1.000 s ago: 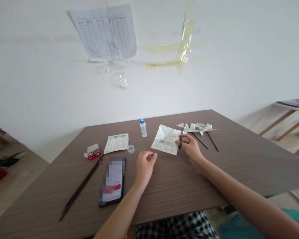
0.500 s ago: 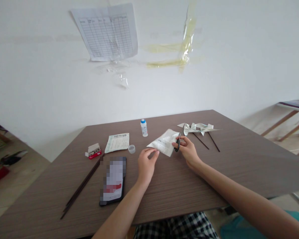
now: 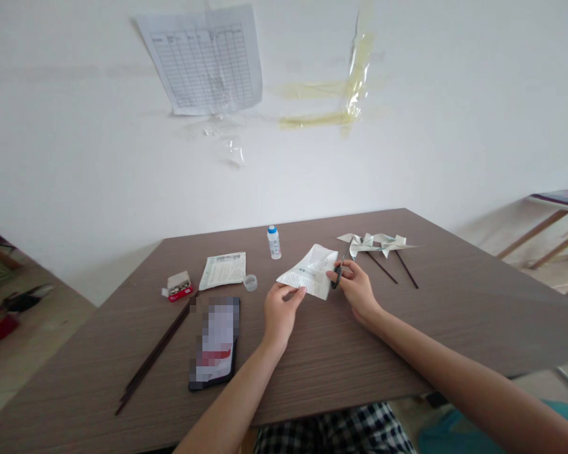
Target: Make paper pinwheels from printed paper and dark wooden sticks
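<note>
Between thumb and fingers, my left hand [image 3: 282,315] pinches the lower left edge of a printed sheet of paper [image 3: 312,271], raised a little over the table. My right hand [image 3: 357,287] is closed on the dark handles of a pair of scissors [image 3: 336,276]. Their blades point up and away, beside the sheet's right edge; I cannot tell whether they touch it. Beyond my right hand lie two paper pinwheels [image 3: 391,246] on dark sticks. A glue bottle [image 3: 273,243] with a blue cap stands behind the sheet.
On the brown table [image 3: 435,315], a phone [image 3: 215,343] lies left of my left arm. Further left are dark sticks [image 3: 156,353] and an open red-and-white box [image 3: 178,287] of small pieces. Another printed sheet [image 3: 223,270] and a clear round cap [image 3: 250,283] lie behind the phone.
The paper has tilted and shifted slightly left, its right edge drawing away from the scissor blades. My left hand has moved slightly right along its lower edge. My right hand has barely moved.
</note>
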Demonstrator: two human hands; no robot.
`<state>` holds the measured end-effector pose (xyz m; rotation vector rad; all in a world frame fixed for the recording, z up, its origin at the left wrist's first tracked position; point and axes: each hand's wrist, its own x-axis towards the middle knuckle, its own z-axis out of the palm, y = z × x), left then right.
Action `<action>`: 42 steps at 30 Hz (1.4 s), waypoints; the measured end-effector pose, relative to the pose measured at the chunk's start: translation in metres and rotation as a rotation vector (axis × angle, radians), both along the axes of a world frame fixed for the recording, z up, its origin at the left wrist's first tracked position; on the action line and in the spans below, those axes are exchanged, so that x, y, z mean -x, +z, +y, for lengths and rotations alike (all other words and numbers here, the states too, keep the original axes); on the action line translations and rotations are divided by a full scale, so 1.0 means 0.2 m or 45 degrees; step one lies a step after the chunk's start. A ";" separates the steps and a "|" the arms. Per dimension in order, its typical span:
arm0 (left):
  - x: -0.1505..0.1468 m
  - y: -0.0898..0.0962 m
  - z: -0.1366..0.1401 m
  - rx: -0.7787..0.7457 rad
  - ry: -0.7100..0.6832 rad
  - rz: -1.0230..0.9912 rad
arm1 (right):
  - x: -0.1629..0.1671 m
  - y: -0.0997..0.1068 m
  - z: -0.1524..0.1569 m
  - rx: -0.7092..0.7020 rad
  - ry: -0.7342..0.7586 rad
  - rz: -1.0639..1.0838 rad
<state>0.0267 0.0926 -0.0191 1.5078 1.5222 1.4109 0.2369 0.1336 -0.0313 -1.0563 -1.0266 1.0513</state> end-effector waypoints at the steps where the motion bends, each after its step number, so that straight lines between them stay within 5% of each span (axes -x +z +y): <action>1: 0.00 0.00 0.00 0.004 -0.001 0.006 | 0.00 0.00 0.00 0.003 0.008 -0.001; 11: 0.11 0.06 0.01 0.022 0.096 -0.184 | -0.03 0.03 -0.02 0.078 0.381 -0.286; 23: 0.16 0.08 0.02 0.043 0.107 -0.502 | -0.10 0.24 -0.16 0.095 0.998 -0.541; 31: 0.14 0.10 0.02 0.089 0.122 -0.743 | -0.08 0.25 -0.18 0.082 1.153 -0.598; 42: 0.13 0.08 0.02 0.092 0.075 -0.768 | -0.08 0.24 -0.18 0.065 1.172 -0.591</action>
